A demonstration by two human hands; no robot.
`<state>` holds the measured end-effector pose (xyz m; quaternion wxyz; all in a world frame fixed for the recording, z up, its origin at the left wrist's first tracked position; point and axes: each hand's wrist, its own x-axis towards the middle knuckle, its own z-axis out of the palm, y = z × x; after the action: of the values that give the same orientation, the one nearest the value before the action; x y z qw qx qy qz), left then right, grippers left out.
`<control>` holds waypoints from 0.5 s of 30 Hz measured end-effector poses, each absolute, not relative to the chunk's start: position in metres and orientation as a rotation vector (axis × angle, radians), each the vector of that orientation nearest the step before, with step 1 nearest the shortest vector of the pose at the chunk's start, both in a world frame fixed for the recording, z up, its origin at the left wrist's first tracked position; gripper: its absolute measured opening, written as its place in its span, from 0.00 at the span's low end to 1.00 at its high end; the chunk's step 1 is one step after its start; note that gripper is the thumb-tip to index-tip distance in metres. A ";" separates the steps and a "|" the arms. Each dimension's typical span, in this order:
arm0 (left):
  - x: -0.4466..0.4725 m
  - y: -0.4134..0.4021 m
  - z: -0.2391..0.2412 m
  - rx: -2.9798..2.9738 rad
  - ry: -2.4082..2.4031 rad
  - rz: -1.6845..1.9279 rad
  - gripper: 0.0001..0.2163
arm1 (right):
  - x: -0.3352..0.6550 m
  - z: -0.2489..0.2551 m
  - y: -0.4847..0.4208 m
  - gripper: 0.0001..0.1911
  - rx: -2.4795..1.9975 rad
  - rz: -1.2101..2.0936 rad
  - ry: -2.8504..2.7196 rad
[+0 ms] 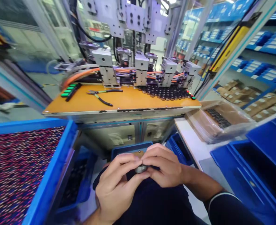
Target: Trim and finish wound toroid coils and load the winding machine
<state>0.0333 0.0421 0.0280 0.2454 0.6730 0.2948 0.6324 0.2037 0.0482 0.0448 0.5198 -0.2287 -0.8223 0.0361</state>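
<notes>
The hands partly hide the metal part

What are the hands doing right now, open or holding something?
Left hand: closed, holding a small round metallic part.
Right hand: closed, holding the same part.

Pliers lie left of the middle of the bench top, a strip near its left back corner, clustered parts toward its right back corner; fixtures stand behind them. Before the front edge, a piece sits between left hand and right hand. A bin stands left, a carton on the side table right
</notes>
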 end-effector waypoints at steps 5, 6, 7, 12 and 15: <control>0.029 0.025 0.038 1.645 1.005 1.669 0.13 | 0.195 0.042 0.059 0.10 -0.418 0.052 -1.931; 0.030 0.022 0.039 1.568 1.008 1.636 0.12 | 0.194 0.042 0.059 0.10 -0.408 0.080 -1.901; 0.030 0.019 0.041 1.464 0.990 1.596 0.11 | 0.193 0.042 0.058 0.10 -0.398 0.113 -1.869; 0.040 0.003 0.037 0.941 0.791 1.407 0.11 | 0.197 0.048 0.048 0.06 -0.297 0.214 -1.814; 0.042 -0.004 0.034 1.097 0.769 1.431 0.11 | 0.205 0.048 0.040 0.08 -0.279 0.207 -1.815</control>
<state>0.0416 -0.0039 0.0343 0.5572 0.4646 0.3257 0.6063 0.2045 0.0396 0.0477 0.6026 -0.1207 -0.7838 0.0893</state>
